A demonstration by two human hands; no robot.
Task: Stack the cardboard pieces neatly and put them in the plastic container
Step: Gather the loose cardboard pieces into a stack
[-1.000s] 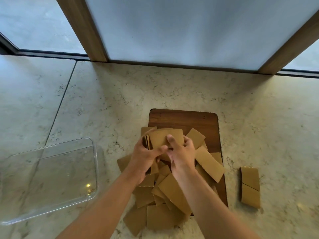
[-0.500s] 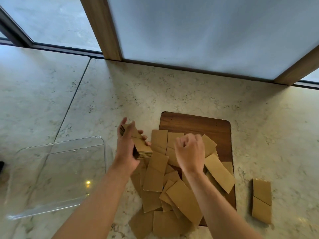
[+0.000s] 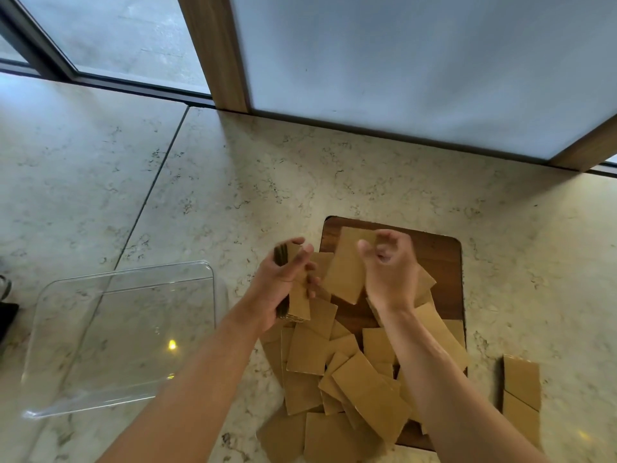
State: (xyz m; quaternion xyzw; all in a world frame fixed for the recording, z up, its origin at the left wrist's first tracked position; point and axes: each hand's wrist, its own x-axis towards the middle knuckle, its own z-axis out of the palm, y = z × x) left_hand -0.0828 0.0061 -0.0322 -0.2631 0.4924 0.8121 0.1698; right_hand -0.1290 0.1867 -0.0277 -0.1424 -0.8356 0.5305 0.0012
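Note:
A loose pile of brown cardboard pieces (image 3: 337,379) lies over the front of a dark wooden board (image 3: 440,262) and spills onto the stone counter. My left hand (image 3: 283,282) grips a stack of cardboard pieces (image 3: 297,305) on edge, just left of the board. My right hand (image 3: 390,275) hovers above the board with curled fingers, and its thumb pinches a single cardboard piece (image 3: 347,265) lifted off the pile. The clear plastic container (image 3: 133,272) stands on the counter to the left, with nothing in it.
Two more cardboard pieces (image 3: 521,385) lie flat on the counter right of the board. A dark object (image 3: 6,312) shows at the left edge. A frosted window with wooden posts (image 3: 217,51) borders the counter at the back.
My left hand turned its stack more upright and stayed left of the board. My right hand rose from the pile, lifting one piece towards the stack.

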